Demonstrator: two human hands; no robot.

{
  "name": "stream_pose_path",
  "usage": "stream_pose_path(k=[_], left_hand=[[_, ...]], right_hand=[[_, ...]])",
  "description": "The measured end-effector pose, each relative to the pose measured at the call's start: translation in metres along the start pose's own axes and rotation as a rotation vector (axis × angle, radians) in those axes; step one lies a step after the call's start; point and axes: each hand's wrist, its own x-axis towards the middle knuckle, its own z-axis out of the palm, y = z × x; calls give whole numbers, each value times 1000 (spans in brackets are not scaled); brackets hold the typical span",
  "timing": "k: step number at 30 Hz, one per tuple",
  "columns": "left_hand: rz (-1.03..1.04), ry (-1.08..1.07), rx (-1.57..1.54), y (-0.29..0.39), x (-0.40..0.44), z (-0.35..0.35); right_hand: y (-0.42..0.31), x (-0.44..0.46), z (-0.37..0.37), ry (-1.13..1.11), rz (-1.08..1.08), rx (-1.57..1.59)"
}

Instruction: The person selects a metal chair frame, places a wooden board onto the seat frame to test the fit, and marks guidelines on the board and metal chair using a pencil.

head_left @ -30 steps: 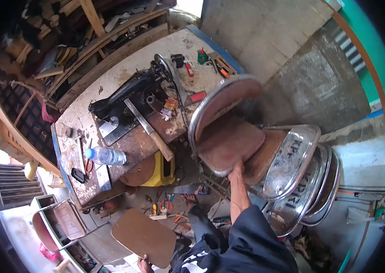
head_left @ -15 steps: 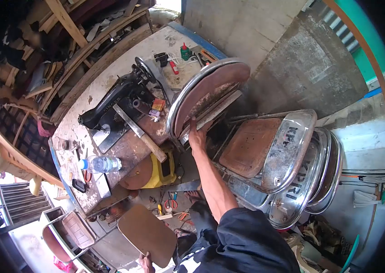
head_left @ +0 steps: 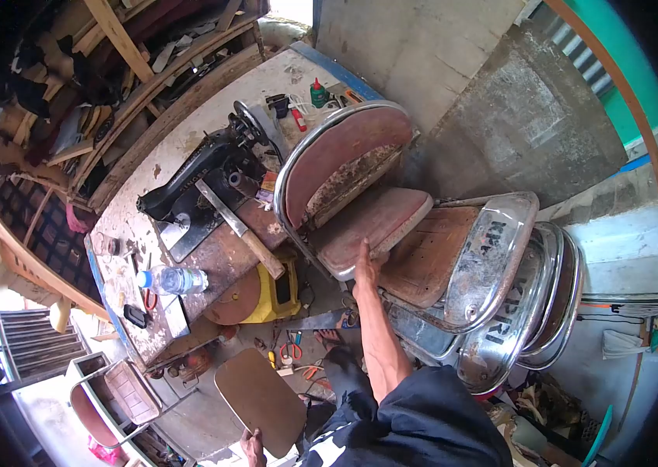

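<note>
While I log left hand (head_left: 252, 448) gripping board (head_left: 263, 397), right hand (head_left: 368, 272) pinches near edge of seat (head_left: 379, 222), between backrest (head_left: 337, 156) and stacked chairs (head_left: 492, 265): step, I judge, seat handling; next move seemingly calls for steady hold.

On my feed I see passing room over the floor (head_left: 245, 344) between the brown board (head_left: 261, 401) and the worktable (head_left: 224, 105), but the wooden-handled knife (head_left: 261, 253) overhangs its edge, and the maroon-seated chair (head_left: 376, 229) and stacked chairs (head_left: 492, 257) bar me rightward.

Head view, forward and down onto left hand (head_left: 252, 447), right hand (head_left: 368, 270)
</note>
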Motion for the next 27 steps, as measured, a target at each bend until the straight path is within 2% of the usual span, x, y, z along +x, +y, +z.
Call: stream_pose_path(k=[4, 5, 8, 9, 11, 12, 13, 15, 16, 17, 19, 20, 21, 22, 23, 25, 27], left_hand=[[25, -4, -14, 9, 0, 6], [41, 7, -6, 11, 1, 7], [82, -55, 37, 13, -9, 4], [9, -29, 124, 13, -7, -1], [39, 27, 63, 4, -13, -3], [79, 22, -7, 14, -28, 4], [75, 28, -3, 0, -18, -2], [245, -189, -49, -68, 2, -29], [159, -136, -19, -57, -1, -22], [88, -85, 2, -46, -3, -16], [238, 78, -123, -15, -15, 3], [24, 10, -248, -60, 28, -11], [323, 26, 212, 45, -60, 9], [308, 18, 228, 44, -67, 5], [273, 19, 259, 45, -55, 10], [229, 31, 309, 58, -17, 26], [170, 59, 371, 72, 1, 25]], right_hand=[[38, 38, -18, 0, 12, 7], [26, 31, -22, -2, 11, 11], [-22, 3, -29, -6, -255, -250], [-22, 1, -23, -18, -254, -243], [-39, -11, -19, -48, -376, -413], [-51, -26, -14, 48, -358, -509], [-56, -32, -8, 43, -352, -513], [-56, -43, -15, -98, -329, -534], [-37, -31, -15, -161, -504, -530], [-22, -29, -7, -165, -565, -464], [-16, -37, 10, -232, -584, -306], [-12, -40, 22, -261, -634, -269], [-5, -41, 32, -279, -674, -240], [-19, -49, 42, -325, -378, -439], [-14, -42, 60, -272, -402, -483], [-40, -61, 75, -164, -343, -316], [-28, -53, 80, -141, -375, -303]])
